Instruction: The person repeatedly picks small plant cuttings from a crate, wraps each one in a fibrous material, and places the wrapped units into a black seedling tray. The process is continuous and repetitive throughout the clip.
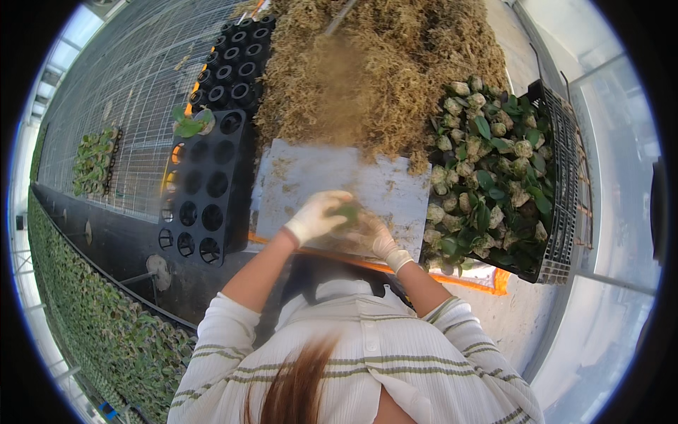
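Observation:
Both hands wear pale thin gloves and meet over a grey-white board (339,164) strewn with moss crumbs. My left hand (318,216) closes around a small green-leaved plant (347,212), its thumb and fingers near the leaves. My right hand (382,241) grips the same plant from the right, at the brownish lower part, which looks like roots or moss. A smudge on the view blurs this spot, so finger contact is hard to make out. Just beyond the board rises a large heap of tan sphagnum moss (445,47).
Right of the board, a black plastic crate (556,185) holds many young plants (487,175) with moss-wrapped roots. To the left stands a black pot tray (204,175) with one potted plant (195,123) at its far end. Black empty pots (233,53) stand behind it, beside wire mesh benching (132,69).

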Demonstrator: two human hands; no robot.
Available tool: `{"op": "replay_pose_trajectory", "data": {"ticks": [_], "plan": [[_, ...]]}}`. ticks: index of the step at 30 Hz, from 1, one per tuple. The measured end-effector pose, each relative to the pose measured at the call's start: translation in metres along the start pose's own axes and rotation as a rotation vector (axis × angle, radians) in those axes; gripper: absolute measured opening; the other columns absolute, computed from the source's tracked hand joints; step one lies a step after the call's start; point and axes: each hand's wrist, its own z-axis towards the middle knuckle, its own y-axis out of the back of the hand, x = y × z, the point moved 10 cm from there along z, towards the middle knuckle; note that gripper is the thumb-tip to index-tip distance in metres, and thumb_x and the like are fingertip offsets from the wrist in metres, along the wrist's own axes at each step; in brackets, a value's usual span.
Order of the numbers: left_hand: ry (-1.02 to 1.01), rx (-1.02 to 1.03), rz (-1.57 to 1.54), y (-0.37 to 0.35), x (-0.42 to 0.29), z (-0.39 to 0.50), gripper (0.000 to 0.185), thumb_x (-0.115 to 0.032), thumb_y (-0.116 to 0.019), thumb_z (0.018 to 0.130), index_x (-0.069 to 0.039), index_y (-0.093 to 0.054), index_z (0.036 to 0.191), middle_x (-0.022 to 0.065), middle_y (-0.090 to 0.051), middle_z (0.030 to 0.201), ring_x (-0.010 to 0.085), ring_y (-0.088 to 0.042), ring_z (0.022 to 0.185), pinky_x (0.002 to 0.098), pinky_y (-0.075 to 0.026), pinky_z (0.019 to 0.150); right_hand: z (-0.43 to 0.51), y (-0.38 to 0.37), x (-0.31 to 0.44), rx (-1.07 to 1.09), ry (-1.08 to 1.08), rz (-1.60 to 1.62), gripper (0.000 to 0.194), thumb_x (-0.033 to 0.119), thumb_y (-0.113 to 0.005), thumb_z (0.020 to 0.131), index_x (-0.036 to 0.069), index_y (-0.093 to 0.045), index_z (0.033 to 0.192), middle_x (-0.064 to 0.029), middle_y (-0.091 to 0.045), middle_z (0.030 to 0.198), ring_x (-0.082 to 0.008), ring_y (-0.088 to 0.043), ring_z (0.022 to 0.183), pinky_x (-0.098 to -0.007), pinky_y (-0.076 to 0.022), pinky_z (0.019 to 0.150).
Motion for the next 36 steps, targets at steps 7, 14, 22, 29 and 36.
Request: {"op": "replay_pose_trajectory", "data": {"ticks": [7,14,22,29,36], "plan": [[0.326,-0.879,-1.041,0.155,0.139,-0.029,0.028,-0.012,-0.064,0.099,-0.004,-0.061,0.126,0.0098,-0.067,0.119,0.0238,-0.063,0.112,0.0398,-0.051,0.097,-0.076,0.133,0.011,-0.718,0.001,-0.812,0.066,0.031,-0.078,0.086,0.005,-0.050,0.142,-0.0194,-0.051,0.143,-0.0337,-0.045,0.138,-0.0460,-0.0341,0.116],[0.995,-0.976,0.471,0.349,0.251,-0.030,0.048,-0.033,-0.063,0.094,0.000,-0.059,0.128,0.0266,-0.072,0.103,0.0396,-0.070,0.098,0.0434,-0.054,0.086,-0.201,0.318,0.021,-1.378,-0.481,-1.129,0.037,0.028,-0.078,0.082,0.018,-0.067,0.116,-0.0096,-0.054,0.127,-0.0332,-0.048,0.124,-0.0543,-0.0296,0.112],[0.956,-0.934,0.804,0.332,0.166,-0.010,0.059,-0.022,-0.071,0.084,-0.014,-0.056,0.140,0.0172,-0.057,0.143,0.0360,-0.057,0.126,0.0448,-0.047,0.105,-0.144,0.297,0.053,-1.334,0.504,-0.043,0.018,0.016,-0.064,0.101,0.006,-0.055,0.113,-0.0004,-0.060,0.105,-0.0091,-0.054,0.088,-0.0215,-0.0447,0.078],[-0.111,-0.103,0.255,0.077,0.025,0.098,0.104,-0.018,-0.087,0.070,-0.010,-0.031,0.157,0.0179,-0.021,0.165,0.0348,-0.024,0.152,0.0440,-0.024,0.124,0.077,0.138,0.064,-0.600,0.165,0.686,0.015,0.023,-0.055,0.105,0.012,-0.056,0.114,-0.0073,-0.064,0.114,-0.0214,-0.062,0.103,-0.0409,-0.0557,0.091],[0.413,-0.496,-0.799,0.061,0.113,0.046,0.042,-0.011,-0.070,0.095,-0.007,-0.054,0.133,0.0104,-0.066,0.123,0.0211,-0.069,0.093,0.0311,-0.055,0.067,0.206,0.087,0.147,-0.785,0.375,-0.655,0.059,0.015,-0.073,0.090,0.012,-0.050,0.144,-0.0123,-0.057,0.139,-0.0306,-0.053,0.129,-0.0420,-0.0450,0.108]]}}
